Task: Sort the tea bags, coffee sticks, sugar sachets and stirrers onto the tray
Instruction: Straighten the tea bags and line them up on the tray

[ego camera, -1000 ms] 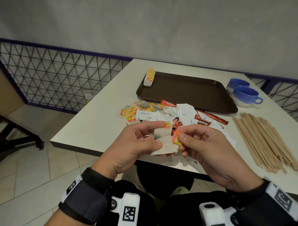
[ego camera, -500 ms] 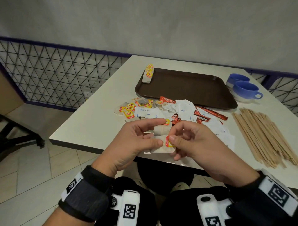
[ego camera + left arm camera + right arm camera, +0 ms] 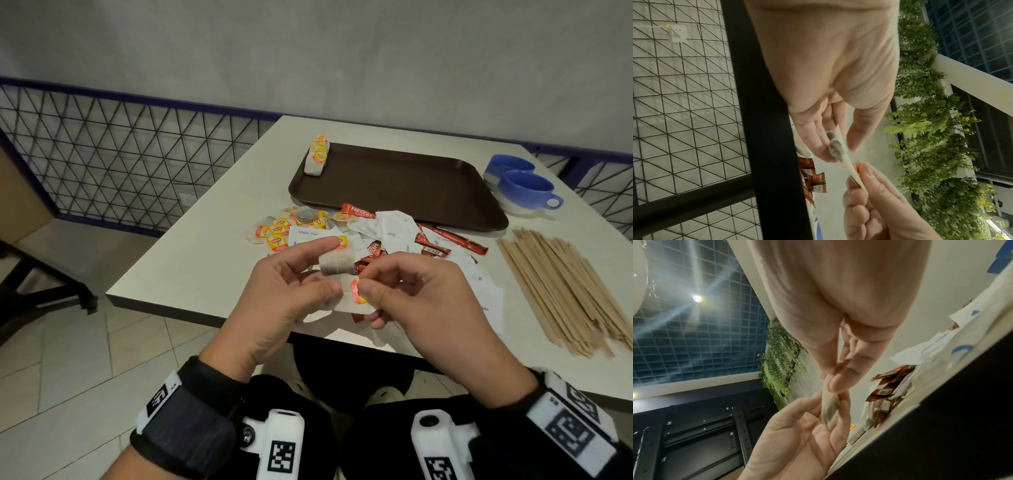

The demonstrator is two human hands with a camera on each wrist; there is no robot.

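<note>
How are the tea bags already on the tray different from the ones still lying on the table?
The tea bags on the tray stand in one neat row at the tray's far left corner; the loose tea bags on the table lie scattered flat. The tray row stands alone; the loose ones mingle with sugar sachets and coffee sticks. Both carry yellow-and-red tags.

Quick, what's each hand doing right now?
Left hand: holds tea bags.
Right hand: pinches a tea bag's tag.
</note>
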